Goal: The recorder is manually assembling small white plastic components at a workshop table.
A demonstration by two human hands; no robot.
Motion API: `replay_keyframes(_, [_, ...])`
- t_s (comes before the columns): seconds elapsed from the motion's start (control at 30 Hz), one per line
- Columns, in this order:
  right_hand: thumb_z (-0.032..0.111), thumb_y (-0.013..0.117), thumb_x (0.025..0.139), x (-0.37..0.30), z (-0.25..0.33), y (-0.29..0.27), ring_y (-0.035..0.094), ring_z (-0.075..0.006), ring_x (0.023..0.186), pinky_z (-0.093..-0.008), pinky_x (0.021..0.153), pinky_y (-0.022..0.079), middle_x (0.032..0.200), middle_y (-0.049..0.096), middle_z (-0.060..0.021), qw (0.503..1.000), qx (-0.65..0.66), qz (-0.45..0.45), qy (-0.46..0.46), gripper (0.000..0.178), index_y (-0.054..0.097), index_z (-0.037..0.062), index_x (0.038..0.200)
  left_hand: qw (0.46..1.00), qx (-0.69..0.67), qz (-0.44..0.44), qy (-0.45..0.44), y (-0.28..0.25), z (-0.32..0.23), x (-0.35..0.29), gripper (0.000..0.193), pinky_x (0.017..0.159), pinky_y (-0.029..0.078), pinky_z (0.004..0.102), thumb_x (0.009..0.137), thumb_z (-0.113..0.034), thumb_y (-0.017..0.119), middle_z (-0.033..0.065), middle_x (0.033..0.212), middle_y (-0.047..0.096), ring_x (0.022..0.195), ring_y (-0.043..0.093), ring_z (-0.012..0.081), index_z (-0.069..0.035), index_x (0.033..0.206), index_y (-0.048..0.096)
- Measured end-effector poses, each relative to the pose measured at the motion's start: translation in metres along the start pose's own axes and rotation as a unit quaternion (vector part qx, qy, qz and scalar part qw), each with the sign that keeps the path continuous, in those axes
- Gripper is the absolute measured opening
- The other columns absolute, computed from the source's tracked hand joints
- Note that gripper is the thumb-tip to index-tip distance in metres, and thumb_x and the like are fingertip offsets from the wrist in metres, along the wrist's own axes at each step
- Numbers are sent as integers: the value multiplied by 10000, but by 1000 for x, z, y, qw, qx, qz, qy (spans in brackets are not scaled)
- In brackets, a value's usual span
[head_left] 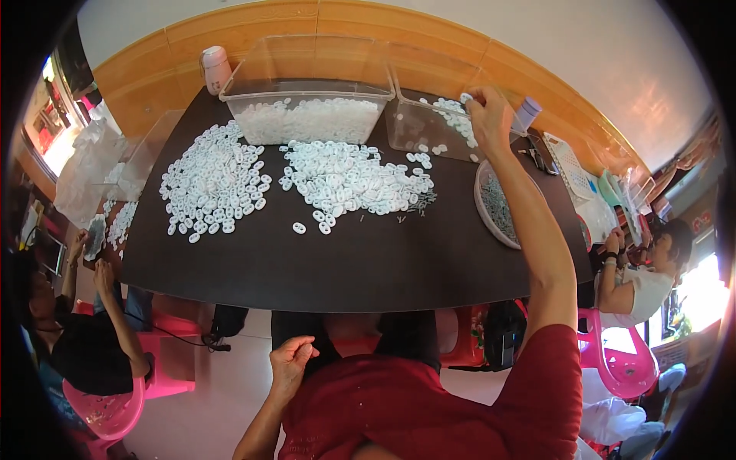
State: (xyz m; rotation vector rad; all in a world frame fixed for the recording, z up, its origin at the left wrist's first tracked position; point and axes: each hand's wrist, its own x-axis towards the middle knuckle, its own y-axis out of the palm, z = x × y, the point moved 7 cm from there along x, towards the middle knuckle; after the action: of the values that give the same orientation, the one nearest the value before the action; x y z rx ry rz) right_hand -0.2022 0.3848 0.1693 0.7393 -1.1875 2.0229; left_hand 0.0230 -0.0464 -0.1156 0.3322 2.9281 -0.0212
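My right hand (488, 113) reaches out over the clear plastic bin at the back right (414, 134). Its fingertips pinch a small white oval piece (465, 98). A scattering of similar pieces lies inside that bin. Below the table's front edge, close to my lap, is my left hand (290, 364), its fingers curled in and thumb pressed against them; whether it holds anything is hidden. Two heaps of white oval two-holed pieces cover the table, a left heap (211, 180) and a middle heap (353, 180). Small grey screws or pins (422, 202) lie at the middle heap's right end.
A larger clear bin (307, 65) filled with white pieces stands at the back. Under my right forearm sits a round tub (484, 211) of grey bits. A pink bottle (215, 69) and a purple-capped bottle (527, 113) stand behind. People sit at both sides on pink stools.
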Motion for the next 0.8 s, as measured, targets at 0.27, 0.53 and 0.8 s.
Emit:
replay_keyframes(0.27, [104, 607, 787, -18, 3, -8, 626, -322, 864, -462, 847, 434, 866, 666, -158, 996, -69, 2, -56, 154, 676, 39, 909, 968, 227, 92, 55, 38, 47, 26, 156, 664, 519, 284, 863, -109, 578, 84, 774, 677, 697, 660, 179, -31, 969, 662])
replay_keyframes(0.53, [10, 581, 809, -110, 62, -71, 613, -279, 821, -326, 750, 478, 839, 630, -142, 992, 103, 73, -15, 99, 649, -7, 879, 902, 351, 251, 18, 76, 136, 51, 192, 739, 493, 399, 847, -194, 541, 135, 872, 667, 835, 644, 295, -68, 970, 619])
replay_keyframes(0.8, [-131, 604, 657, -214, 91, -65, 552, -298, 655, -351, 551, 461, 806, 607, -134, 958, 106, 151, -221, 220, 596, -19, 846, 801, 384, 446, 108, 94, 290, 49, 225, 781, 490, 433, 857, -207, 489, 126, 1006, 649, 941, 626, 310, -90, 995, 622])
